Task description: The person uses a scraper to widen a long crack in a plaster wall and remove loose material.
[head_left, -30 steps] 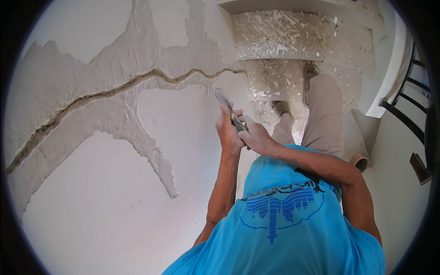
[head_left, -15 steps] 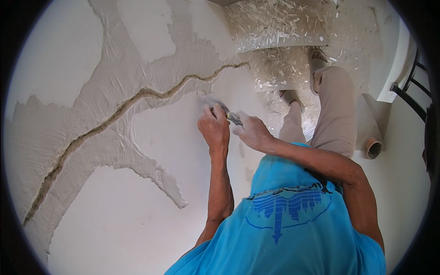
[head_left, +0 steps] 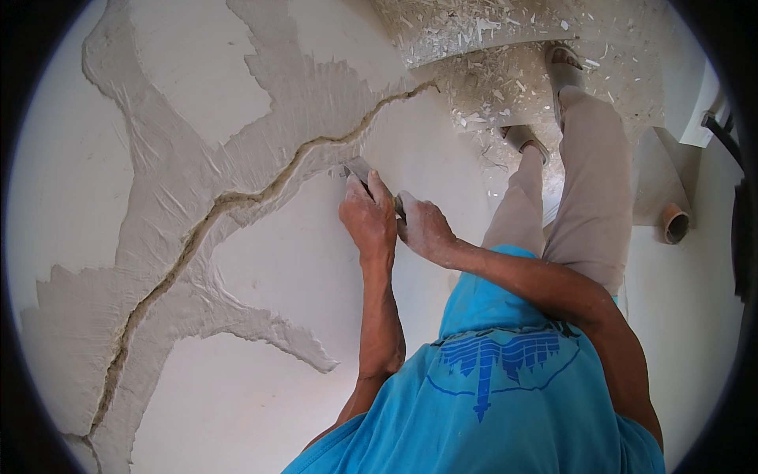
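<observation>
A putty knife is held in both my hands, its grey metal blade (head_left: pixel 359 168) against the white wall (head_left: pixel 284 245) just below a long jagged crack (head_left: pixel 212 217). My left hand (head_left: pixel 369 217) is closed around the blade end, fingers near the metal. Behind it, my right hand (head_left: pixel 427 231) grips the dark handle, most of which the fingers hide. Along both sides of the crack runs a rough, greyish band (head_left: pixel 170 182) with ragged edges, branching over the smoother white surface.
Light chips and flakes litter the floor (head_left: pixel 489 71) at the upper right, around my sandalled feet (head_left: pixel 564 67). A brownish tube (head_left: pixel 675 223) lies right of my legs. Something dark and bar-like (head_left: pixel 722 138) shows at the right rim.
The view has turned, so the crack slopes more steeply. My right hand sits closer to my left, and less of the handle shows between them. Both hands keep their grip.
</observation>
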The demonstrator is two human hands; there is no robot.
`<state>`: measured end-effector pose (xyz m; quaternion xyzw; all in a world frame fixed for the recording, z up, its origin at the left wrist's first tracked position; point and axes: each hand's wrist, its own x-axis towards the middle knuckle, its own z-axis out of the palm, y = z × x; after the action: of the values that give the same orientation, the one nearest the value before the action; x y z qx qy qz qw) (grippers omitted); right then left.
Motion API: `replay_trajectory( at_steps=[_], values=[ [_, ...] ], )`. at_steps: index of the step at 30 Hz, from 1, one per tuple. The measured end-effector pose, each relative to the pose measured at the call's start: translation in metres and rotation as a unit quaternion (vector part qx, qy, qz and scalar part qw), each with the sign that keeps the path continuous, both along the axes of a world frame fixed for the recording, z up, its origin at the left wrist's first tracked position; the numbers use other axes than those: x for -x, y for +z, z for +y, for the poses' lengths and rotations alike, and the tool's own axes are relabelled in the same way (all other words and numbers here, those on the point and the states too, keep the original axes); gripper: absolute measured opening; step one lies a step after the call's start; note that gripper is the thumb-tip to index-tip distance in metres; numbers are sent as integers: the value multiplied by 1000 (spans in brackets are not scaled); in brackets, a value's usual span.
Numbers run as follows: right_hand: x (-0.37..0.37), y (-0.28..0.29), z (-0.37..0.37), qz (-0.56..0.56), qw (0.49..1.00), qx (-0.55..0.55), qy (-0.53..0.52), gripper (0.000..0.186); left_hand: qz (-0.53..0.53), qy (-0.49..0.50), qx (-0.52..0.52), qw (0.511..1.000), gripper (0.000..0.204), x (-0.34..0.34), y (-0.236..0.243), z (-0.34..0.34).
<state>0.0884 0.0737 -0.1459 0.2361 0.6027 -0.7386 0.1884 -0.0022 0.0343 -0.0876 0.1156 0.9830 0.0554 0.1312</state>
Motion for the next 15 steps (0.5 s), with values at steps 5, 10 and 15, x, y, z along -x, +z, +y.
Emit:
replay_trajectory(
  at_steps=[5,10,15],
  values=[
    [-2,-5,-13,8,1000,18,-24,20,-11,-21,48,999,33,0,3,3],
    [-1,-11,-27,26,998,27,-55,17,21,-32,38,999,29,-3,-3,0],
    [0,-20,-38,46,996,27,-64,16,24,-33,69,997,29,-3,-8,-2]
  ],
)
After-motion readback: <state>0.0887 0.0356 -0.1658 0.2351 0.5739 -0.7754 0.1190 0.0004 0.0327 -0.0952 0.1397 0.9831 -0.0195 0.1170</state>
